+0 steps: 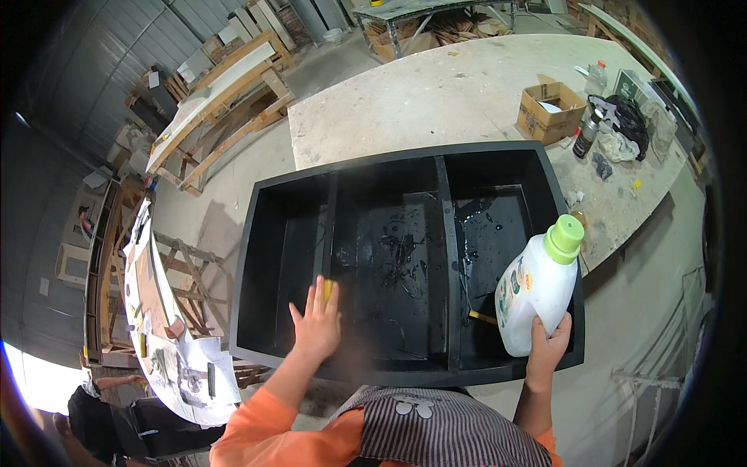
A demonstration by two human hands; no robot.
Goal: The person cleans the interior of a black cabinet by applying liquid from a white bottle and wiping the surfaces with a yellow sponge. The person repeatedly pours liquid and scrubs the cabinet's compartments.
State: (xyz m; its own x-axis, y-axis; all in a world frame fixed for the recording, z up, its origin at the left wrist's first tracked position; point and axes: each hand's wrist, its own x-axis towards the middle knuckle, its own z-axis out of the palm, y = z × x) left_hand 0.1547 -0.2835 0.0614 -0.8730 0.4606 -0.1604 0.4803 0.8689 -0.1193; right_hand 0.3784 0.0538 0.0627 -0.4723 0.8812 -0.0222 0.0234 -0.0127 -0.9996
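A black box frame [349, 165] with three compartments lies in front of me, with wet streaks inside its middle and right compartments. My right hand [548, 342] is wrapped around the lower part of a white detergent bottle [537, 284]. The bottle's green cap is on, and it tilts to the upper right above the right compartment. My left hand [315, 331] reaches over the divider between the left and middle compartments, fingers stretched out. A small yellow piece [328, 288] shows between these fingers; whether they grip it I cannot tell. A thin yellow strip [482, 317] lies in the right compartment.
The box frame rests on a pale worktable [405, 101]. At the table's right are a cardboard box [551, 113], a dark spray can [588, 134], plastic bags [622, 124] and a clear bottle [597, 74]. Wooden trestles [222, 101] stand to the left. A person [144, 424] is at lower left.
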